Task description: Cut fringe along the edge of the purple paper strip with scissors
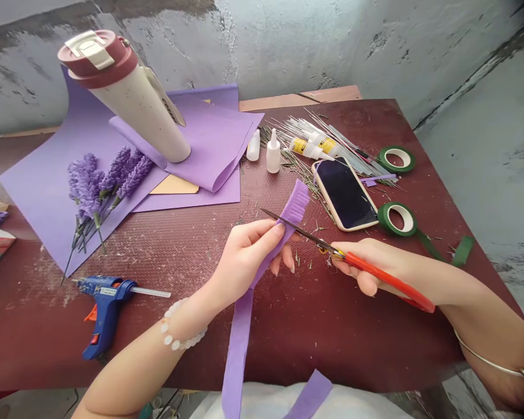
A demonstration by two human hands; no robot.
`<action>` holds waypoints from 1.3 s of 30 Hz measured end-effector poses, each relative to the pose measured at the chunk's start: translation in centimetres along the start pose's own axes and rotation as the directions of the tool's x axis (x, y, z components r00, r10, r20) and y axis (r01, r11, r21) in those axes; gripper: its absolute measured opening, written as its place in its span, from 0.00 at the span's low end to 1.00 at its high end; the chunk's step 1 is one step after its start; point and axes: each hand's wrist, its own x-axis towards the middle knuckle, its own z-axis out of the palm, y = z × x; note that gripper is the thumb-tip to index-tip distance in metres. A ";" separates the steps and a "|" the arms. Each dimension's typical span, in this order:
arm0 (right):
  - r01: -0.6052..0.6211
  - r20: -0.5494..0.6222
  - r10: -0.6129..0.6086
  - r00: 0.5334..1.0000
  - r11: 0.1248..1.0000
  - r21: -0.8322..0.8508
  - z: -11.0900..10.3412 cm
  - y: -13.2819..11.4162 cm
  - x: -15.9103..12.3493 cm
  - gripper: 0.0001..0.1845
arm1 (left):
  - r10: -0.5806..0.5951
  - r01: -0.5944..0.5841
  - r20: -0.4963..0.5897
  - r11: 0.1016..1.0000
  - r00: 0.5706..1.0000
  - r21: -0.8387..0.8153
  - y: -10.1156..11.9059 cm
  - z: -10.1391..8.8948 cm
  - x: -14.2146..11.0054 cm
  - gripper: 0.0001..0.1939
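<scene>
My left hand [262,250] pinches a long purple paper strip [237,343] between thumb and fingers. The strip's upper end is cut into a fringe, and its tail hangs down toward my lap. In my right hand [362,265] is a pair of scissors [375,276] with red handles. Their dark blades cross the strip just above my left thumb, at the lower edge of the fringed part. A second length of purple strip [310,396] lies over my lap; whether it joins the first I cannot tell.
Purple sheets [30,174] carry lavender-like flowers [87,186] and a tumbler [135,105]. A blue glue gun [109,308] lies front left. Behind my hands are small bottles [273,154], thin wires [288,125], a phone [347,192] and green tape rolls [397,218].
</scene>
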 end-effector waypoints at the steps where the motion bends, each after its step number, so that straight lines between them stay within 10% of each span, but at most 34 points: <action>1: 0.009 0.007 -0.009 1.000 1.000 -0.014 -0.1 0.3 0.1 0.16 | 0.003 -0.003 0.003 1.000 1.000 -0.003 0.0 0.0 0.0 0.21; 26: 0.026 -0.038 -0.025 0.999 0.999 0.041 0.2 -0.6 -0.3 0.18 | -0.009 0.009 0.010 1.000 1.000 -0.009 -0.2 -0.2 0.1 0.20; 39: -0.072 -0.264 -0.013 0.965 0.948 -0.309 -0.6 -1.1 -0.8 0.31 | 0.196 -0.175 -0.114 0.970 0.974 0.168 -0.5 -0.1 -0.1 0.17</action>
